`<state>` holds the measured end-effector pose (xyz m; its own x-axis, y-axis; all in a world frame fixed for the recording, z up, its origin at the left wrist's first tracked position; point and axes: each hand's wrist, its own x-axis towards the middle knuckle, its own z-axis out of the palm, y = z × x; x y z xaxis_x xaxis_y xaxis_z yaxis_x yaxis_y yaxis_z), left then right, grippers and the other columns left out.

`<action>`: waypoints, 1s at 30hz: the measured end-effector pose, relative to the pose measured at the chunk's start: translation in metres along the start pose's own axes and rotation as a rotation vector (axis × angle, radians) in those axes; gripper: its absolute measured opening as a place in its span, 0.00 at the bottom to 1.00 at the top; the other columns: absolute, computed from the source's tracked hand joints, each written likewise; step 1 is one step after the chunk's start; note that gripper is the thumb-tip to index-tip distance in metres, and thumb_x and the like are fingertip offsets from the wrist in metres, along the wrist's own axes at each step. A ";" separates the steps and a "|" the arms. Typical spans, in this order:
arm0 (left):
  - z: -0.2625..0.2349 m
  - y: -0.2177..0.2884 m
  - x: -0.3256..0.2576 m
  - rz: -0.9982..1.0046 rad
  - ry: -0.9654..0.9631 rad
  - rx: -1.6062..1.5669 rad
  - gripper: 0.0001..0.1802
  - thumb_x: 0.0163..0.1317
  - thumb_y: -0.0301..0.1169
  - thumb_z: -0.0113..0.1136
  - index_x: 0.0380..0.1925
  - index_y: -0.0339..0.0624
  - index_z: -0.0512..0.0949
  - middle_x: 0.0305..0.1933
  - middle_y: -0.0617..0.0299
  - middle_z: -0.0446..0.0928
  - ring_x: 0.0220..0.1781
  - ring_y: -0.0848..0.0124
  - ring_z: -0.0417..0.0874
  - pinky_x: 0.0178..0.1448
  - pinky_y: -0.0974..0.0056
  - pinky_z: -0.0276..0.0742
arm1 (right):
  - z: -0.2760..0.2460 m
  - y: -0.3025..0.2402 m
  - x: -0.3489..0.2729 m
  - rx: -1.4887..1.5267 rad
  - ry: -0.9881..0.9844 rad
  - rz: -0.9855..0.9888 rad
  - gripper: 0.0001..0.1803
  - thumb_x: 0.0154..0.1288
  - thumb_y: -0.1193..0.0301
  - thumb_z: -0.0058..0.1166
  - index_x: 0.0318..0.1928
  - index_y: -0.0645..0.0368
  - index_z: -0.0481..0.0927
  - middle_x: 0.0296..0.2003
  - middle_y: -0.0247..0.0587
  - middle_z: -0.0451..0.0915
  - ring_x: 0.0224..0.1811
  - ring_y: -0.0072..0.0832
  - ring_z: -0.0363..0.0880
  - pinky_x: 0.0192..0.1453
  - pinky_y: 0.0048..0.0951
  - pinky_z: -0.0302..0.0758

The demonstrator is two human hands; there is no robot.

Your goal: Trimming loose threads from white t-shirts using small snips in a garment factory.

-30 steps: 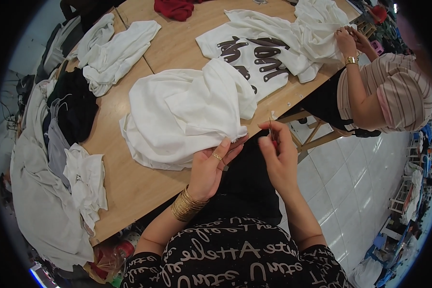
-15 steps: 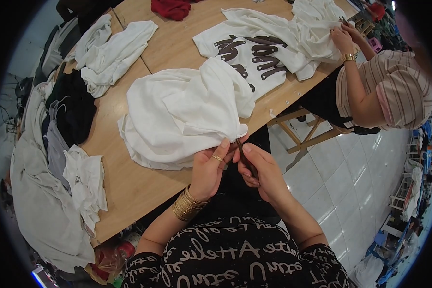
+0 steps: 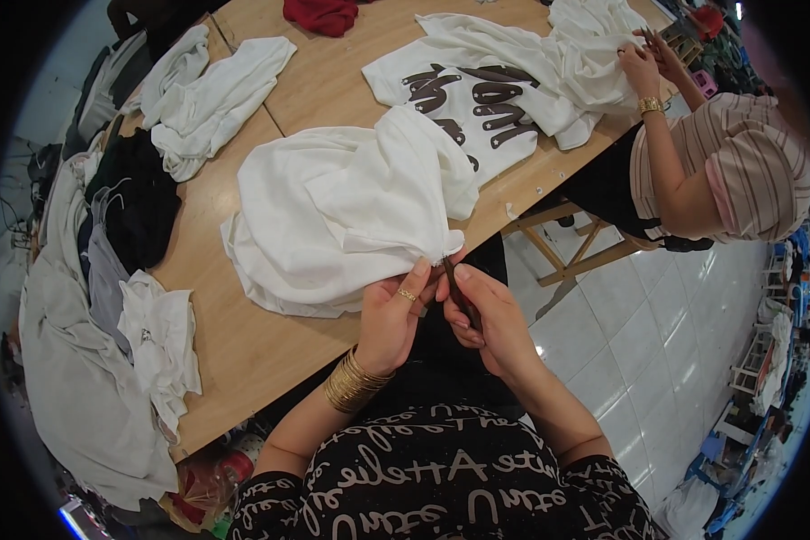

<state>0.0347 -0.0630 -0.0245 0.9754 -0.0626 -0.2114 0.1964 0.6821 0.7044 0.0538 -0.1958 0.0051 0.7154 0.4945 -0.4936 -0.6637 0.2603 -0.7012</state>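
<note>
A white garment (image 3: 333, 207) lies bunched on the table in front of me, its near edge drawn out over the table's side. My left hand (image 3: 394, 315), with a ring and gold bangles, pinches that edge between thumb and fingers. In my right hand (image 3: 486, 315) is a dark, slim pair of thread snips (image 3: 460, 297), its tip pointing up at the pinched fabric. The snips' tip is at the cloth, close to my left thumb; whether the blades are apart is too small to tell.
Beyond my garment lies a white garment with dark printed lettering (image 3: 499, 108). At the right, a person in a striped top (image 3: 729, 171) handles white cloth. More white clothes (image 3: 220, 99), a red cloth (image 3: 322, 14) and a dark and grey pile (image 3: 135, 207) lie about the wooden table (image 3: 234, 360).
The snips' tip has shifted very slightly at the fabric edge; my left hand keeps its pinch. The other person's hands have moved a little on their cloth.
</note>
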 end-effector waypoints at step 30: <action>0.003 0.000 0.001 0.043 0.026 0.011 0.17 0.66 0.32 0.41 0.48 0.28 0.67 0.51 0.43 0.71 0.32 0.76 0.69 0.43 0.69 0.70 | 0.000 -0.003 0.001 0.076 -0.026 0.059 0.17 0.68 0.59 0.36 0.31 0.59 0.69 0.14 0.28 0.61 0.09 0.13 0.49 0.12 0.14 0.46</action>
<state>0.0358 -0.0654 -0.0226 0.9800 -0.0142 -0.1985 0.1557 0.6758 0.7205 0.0570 -0.1966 0.0067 0.6695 0.5319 -0.5185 -0.7197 0.2920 -0.6298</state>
